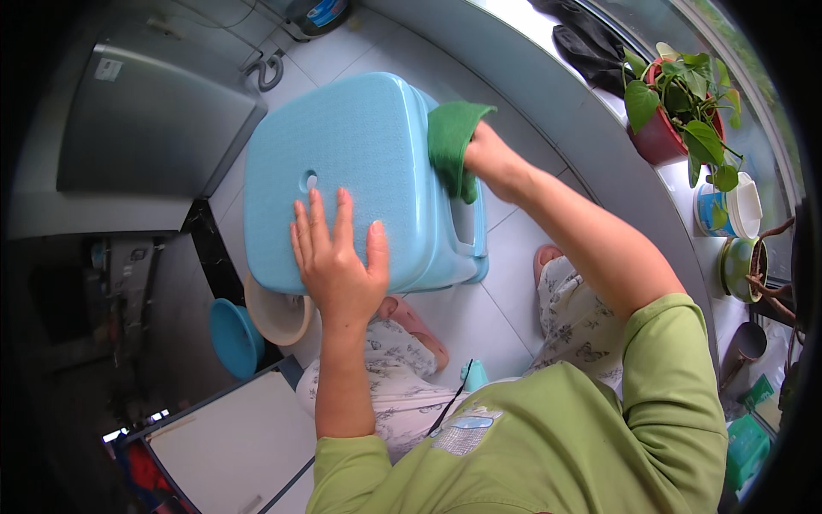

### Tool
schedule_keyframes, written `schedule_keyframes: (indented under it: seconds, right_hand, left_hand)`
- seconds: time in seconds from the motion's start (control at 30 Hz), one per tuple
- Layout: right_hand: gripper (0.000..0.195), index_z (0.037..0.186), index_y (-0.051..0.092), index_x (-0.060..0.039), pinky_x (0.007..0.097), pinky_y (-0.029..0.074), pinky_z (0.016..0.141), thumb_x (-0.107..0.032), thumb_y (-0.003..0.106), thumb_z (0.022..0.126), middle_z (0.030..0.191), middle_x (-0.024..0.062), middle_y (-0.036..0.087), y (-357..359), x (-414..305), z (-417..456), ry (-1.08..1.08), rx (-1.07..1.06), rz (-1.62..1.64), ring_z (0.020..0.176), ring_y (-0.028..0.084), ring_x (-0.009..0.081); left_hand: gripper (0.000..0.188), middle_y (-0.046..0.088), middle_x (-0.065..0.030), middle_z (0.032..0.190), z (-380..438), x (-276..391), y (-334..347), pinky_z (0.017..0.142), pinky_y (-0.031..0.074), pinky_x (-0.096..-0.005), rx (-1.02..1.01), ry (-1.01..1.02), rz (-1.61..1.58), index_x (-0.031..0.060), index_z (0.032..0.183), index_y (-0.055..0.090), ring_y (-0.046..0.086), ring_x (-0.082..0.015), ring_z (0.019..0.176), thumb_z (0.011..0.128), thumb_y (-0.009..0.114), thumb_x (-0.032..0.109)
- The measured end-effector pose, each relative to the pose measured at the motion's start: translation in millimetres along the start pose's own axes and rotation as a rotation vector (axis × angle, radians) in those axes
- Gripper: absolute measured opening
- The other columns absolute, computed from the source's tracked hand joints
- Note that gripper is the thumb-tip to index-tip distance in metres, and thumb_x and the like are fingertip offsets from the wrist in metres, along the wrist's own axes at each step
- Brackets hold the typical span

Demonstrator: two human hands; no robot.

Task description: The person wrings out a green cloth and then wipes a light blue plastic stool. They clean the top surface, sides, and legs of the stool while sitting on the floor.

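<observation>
A light-blue plastic stool [359, 128] stands before me on the tiled floor, its textured seat facing up with a small oval hole near the middle. My left hand [340, 263] rests flat on the near part of the seat, fingers spread, just below the hole. At the stool's right side, my right hand [485, 157] holds a green cloth [456, 138] against the outer wall, above an opening between the legs. The cloth covers most of the right fingers.
On the right ledge stand a red pot with a leafy plant [658, 138], a white-and-blue tub [719, 205] and a green pot [742, 266]. Left are a grey metallic cabinet [154, 122], a blue basin [234, 337] and a beige basin [273, 315]. A grey hose [270, 74] lies behind the stool.
</observation>
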State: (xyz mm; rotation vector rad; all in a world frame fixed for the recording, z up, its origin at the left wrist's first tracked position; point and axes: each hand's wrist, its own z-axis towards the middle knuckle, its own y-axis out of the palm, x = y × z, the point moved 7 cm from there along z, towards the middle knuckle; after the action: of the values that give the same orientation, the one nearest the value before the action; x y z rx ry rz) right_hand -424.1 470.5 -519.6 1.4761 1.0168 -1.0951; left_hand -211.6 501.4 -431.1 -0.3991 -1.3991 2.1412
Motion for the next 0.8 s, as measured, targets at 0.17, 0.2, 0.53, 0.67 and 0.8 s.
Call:
schedule_keyframes:
  seconds: [0.17, 0.2, 0.53, 0.67, 0.8]
  right_hand:
    - [0.03, 0.108, 0.062, -0.0013, 0.0316, 0.051, 0.08, -0.015, 0.067, 0.082, 0.096, 0.0068, 0.064, -8, 3, 10, -0.103, 0.034, 0.009, 0.088, 0.061, 0.015]
    - [0.028, 0.106, 0.063, -0.0011, 0.0308, 0.051, 0.079, -0.015, 0.067, 0.082, 0.095, 0.0062, 0.064, -9, 1, 20, -0.123, 0.048, 0.04, 0.086, 0.061, 0.0141]
    - [0.032, 0.105, 0.067, -0.0049, 0.0382, 0.048, 0.074, -0.023, 0.07, 0.078, 0.092, 0.0091, 0.065, -24, 28, 108, 0.157, 0.136, 0.17, 0.083, 0.059, 0.0212]
    - [0.037, 0.109, 0.063, -0.0014, 0.0421, 0.047, 0.08, -0.024, 0.069, 0.079, 0.098, 0.0114, 0.064, -16, 27, 113, 0.195, 0.121, 0.198, 0.087, 0.058, 0.0247]
    - [0.039, 0.111, 0.061, -0.0001, 0.0403, 0.046, 0.083, -0.025, 0.065, 0.082, 0.103, 0.012, 0.062, -7, 22, 93, 0.228, 0.16, 0.127, 0.091, 0.057, 0.0239]
  left_hand:
    - [0.051, 0.047, -0.0317, 0.137, 1, 2, 1, 0.11, 0.029, -0.0571, -0.012, 0.009, 0.007, 0.0004, 0.131, 0.057, 0.041, -0.0494, 0.131, 0.089, 0.06, 0.029]
    - [0.051, 0.047, -0.0317, 0.137, 1, 1, 0, 0.11, 0.029, -0.0571, -0.017, 0.009, 0.013, 0.0004, 0.131, 0.057, 0.041, -0.0495, 0.131, 0.089, 0.06, 0.029]
    - [0.051, 0.048, -0.0312, 0.137, 6, 0, 1, 0.11, 0.03, -0.0568, -0.024, -0.004, 0.027, 0.0, 0.13, 0.058, 0.042, -0.0492, 0.131, 0.089, 0.06, 0.029]
    - [0.05, 0.049, -0.0306, 0.136, 6, 0, 0, 0.11, 0.03, -0.0565, 0.003, -0.009, 0.007, -0.0002, 0.128, 0.06, 0.043, -0.0488, 0.13, 0.088, 0.061, 0.029]
    - [0.049, 0.05, -0.029, 0.135, 5, -2, 0, 0.11, 0.03, -0.0549, 0.032, -0.04, -0.005, 0.001, 0.126, 0.062, 0.044, -0.0482, 0.129, 0.087, 0.062, 0.03]
